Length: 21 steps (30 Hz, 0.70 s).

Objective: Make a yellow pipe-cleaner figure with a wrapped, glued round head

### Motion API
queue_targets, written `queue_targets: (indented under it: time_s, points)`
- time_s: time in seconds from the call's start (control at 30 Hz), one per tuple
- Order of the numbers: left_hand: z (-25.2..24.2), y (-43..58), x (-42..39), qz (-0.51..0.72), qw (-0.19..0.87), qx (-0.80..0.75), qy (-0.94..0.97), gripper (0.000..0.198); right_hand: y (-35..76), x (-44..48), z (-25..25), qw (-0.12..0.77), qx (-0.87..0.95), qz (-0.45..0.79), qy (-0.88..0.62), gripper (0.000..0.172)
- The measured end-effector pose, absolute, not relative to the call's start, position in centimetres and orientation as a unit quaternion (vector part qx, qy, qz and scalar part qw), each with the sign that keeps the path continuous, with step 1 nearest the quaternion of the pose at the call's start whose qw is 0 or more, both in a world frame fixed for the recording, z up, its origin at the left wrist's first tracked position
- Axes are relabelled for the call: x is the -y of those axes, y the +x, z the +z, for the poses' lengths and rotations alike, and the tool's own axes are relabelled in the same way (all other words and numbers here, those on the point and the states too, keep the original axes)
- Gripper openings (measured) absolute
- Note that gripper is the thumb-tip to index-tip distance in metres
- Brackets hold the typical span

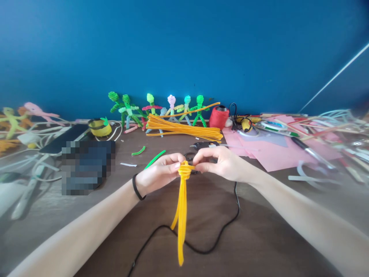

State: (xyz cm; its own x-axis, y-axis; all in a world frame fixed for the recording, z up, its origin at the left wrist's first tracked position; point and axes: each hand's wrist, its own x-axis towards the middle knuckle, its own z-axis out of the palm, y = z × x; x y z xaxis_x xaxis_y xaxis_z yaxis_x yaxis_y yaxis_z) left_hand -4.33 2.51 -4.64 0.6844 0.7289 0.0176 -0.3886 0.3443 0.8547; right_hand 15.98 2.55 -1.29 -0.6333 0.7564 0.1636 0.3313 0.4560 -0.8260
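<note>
A wound yellow pipe-cleaner piece (184, 171) hangs in mid-air over the table, coiled at its top, with several long strands dangling below. My left hand (163, 171) pinches the coil from the left between thumb and fingers; a black band circles that wrist. From the right, the thumb and fingertips of my right hand (219, 163) are closed on a short yellow end that sticks out of the coil. Behind the hands lies a bundle of orange-yellow pipe cleaners (184, 129).
Pipe-cleaner figures (200, 109) lean against the blue wall. Red thread (218, 117), pink paper (271, 154) and sticks lie at the right. Phones (65, 138) and white cables are at the left. A black cord (221, 231) crosses the brown table (259, 238).
</note>
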Motion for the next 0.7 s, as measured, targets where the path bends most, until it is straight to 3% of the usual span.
queue_targets:
  time_s: [0.7]
  points:
    - [-4.49,-3.86,-1.56,0.338,0.818,-0.163,0.436,0.010,15.03,-2.37,-2.28,0.301,0.643,0.647,-0.280,0.012]
